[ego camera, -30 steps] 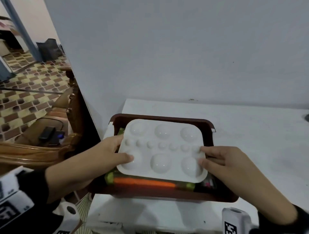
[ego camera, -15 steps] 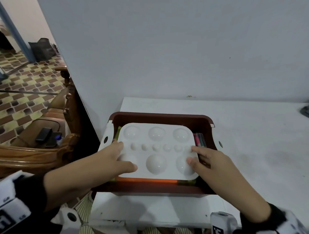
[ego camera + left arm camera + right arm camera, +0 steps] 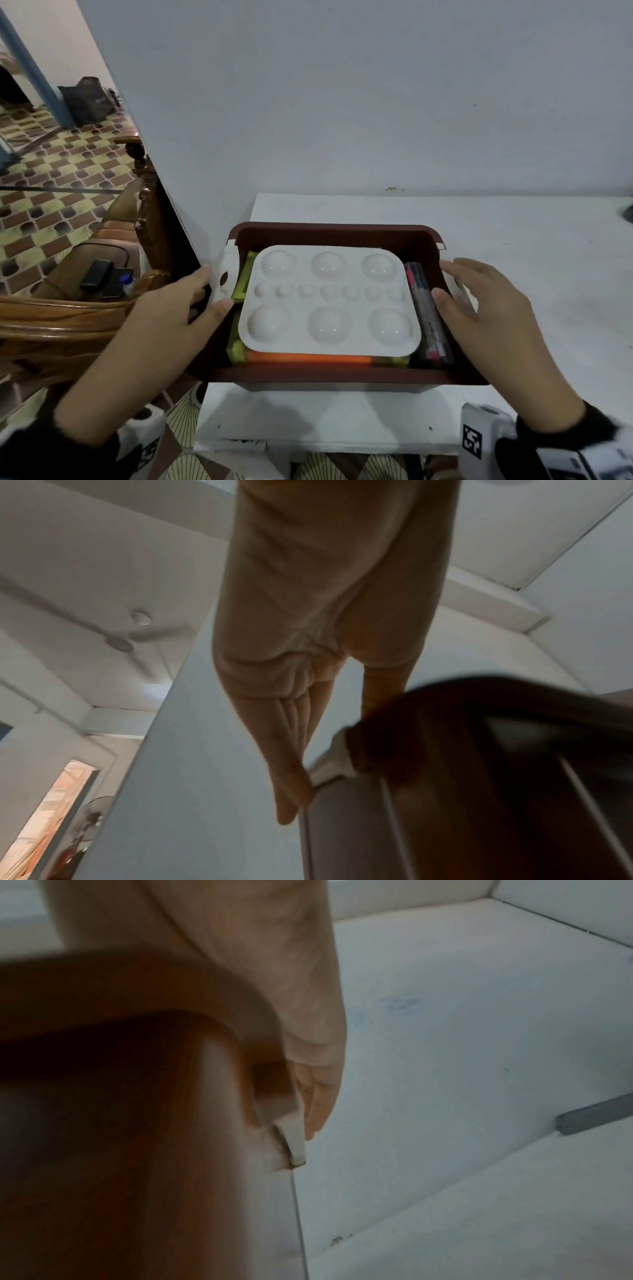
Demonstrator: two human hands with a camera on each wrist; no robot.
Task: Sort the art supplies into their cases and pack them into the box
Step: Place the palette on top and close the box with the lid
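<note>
A brown box [image 3: 335, 228] stands on the white table. Inside it a white paint palette [image 3: 329, 301] lies flat on a green and orange case [image 3: 308, 358], with a pack of markers [image 3: 428, 318] along its right side. My left hand [image 3: 209, 291] is at the box's left side, thumb over the rim and straight fingers against the raised white latch [image 3: 227, 270]. At the right side my right hand [image 3: 445, 281] has its thumb inside the rim and its fingers laid on the other white latch [image 3: 460, 291]. The wrist views show the left hand [image 3: 329, 758] and right hand [image 3: 308, 1096] with straight fingers beside the box wall [image 3: 479, 777].
The box sits at the table's left edge, close to the grey wall. Bare tabletop [image 3: 531, 274] stretches to the right. A wooden chair [image 3: 68, 315] with a phone [image 3: 97, 274] on it stands left of the table. A dark object [image 3: 628, 212] lies at the far right.
Both hands have let go of the palette, which now lies flat in the box, and have moved outward to the box's side latches.
</note>
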